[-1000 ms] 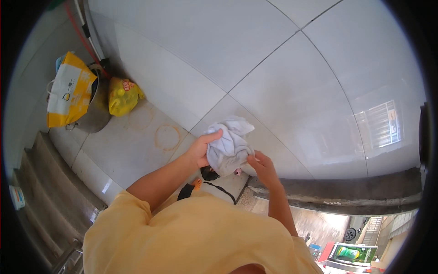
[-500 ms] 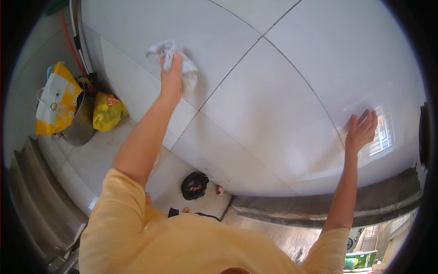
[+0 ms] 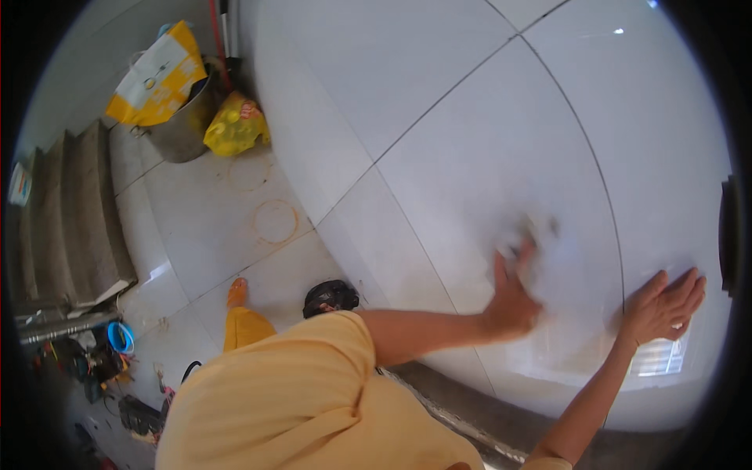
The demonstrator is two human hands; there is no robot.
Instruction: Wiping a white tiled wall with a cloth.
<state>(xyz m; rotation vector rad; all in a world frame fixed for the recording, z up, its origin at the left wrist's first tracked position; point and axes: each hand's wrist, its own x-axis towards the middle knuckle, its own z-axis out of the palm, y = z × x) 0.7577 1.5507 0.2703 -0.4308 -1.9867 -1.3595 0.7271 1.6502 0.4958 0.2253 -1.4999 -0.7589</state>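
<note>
My left hand (image 3: 513,305) is closed around a pale cleaning cloth (image 3: 529,235) and presses it to the white tiled wall (image 3: 439,204). Motion smears the cloth and the fingertips. Farther right, my right hand (image 3: 664,309) leans on the same wall with its fingers stretched out and holds nothing. It rests just right of a dark joint between tiles, by a bright window reflection.
Grey steps (image 3: 94,211) rise at the left. A metal pot (image 3: 184,137) with a yellow and white bag (image 3: 160,78) stands against the wall beside a yellow plastic bag (image 3: 235,129). A black plastic bag (image 3: 330,298) lies near my foot, and tools clutter the lower left around a blue container (image 3: 121,337).
My left hand has swept the cloth from the wall's upper left down to the right, near my right hand. The view has shifted; my right hand is still on the wall.
</note>
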